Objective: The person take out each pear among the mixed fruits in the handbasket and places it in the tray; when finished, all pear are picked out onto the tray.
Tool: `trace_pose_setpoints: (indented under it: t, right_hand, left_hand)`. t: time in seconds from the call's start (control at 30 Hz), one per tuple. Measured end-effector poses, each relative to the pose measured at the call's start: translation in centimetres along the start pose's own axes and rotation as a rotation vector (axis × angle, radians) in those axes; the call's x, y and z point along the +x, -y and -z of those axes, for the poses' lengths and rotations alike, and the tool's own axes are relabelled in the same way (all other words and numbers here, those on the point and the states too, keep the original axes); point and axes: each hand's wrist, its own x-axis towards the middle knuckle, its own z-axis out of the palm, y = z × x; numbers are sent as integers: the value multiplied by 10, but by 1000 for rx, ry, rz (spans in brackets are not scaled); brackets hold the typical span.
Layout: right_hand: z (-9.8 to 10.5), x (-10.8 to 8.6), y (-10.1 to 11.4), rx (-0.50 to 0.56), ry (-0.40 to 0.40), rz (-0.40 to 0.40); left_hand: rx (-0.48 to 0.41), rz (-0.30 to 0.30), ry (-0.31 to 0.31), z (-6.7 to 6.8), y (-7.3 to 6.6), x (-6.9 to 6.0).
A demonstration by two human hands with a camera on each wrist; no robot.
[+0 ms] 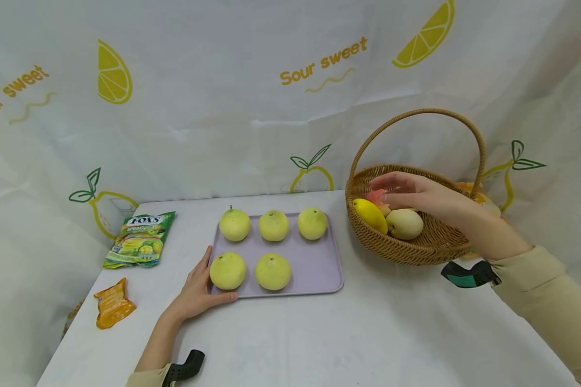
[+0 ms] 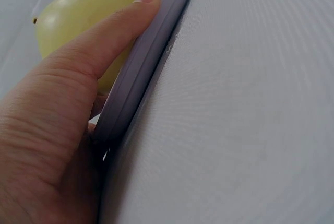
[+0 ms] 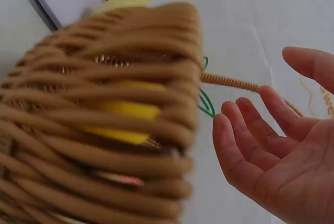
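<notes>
My left hand [image 1: 197,289] holds the near left corner of a lilac tray [image 1: 314,263]. Its thumb [image 2: 125,20] lies along the front rim and the fingers run up the left side. Several round, pale yellow-green fruits [image 1: 273,271] sit in two rows on the tray; one [image 2: 78,18] is close behind the thumb. Over a wicker basket [image 1: 406,252], my right hand [image 1: 423,196] hovers with loosely bent fingers and holds nothing. Below it in the basket lie a yellow fruit [image 1: 370,216], a pale pear-like fruit [image 1: 404,224] and a reddish fruit [image 1: 376,199], partly hidden by the fingers.
A tall arched handle [image 1: 428,111] rises over the basket. At the table's left are a green FOX'S candy bag [image 1: 140,239] and a small orange packet [image 1: 113,305]. Orange items [image 1: 465,187] show partly behind the basket. A lemon-print white cloth [image 1: 213,140] hangs behind the table.
</notes>
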Motion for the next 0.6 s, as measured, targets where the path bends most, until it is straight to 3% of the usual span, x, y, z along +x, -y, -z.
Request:
trace_pose_setpoints:
  t: [0.27, 0.43, 0.6]
  right_hand:
    - [34, 9, -1, -149, 43, -67]
    - [50, 19, -5, -188, 38, -136]
    - [61, 30, -15, -192, 24, -139]
  left_hand:
    - [21, 6, -7, -1, 2, 0]
    - [19, 2, -6, -1, 2, 0]
    - [18, -1, -7, -2, 2, 0]
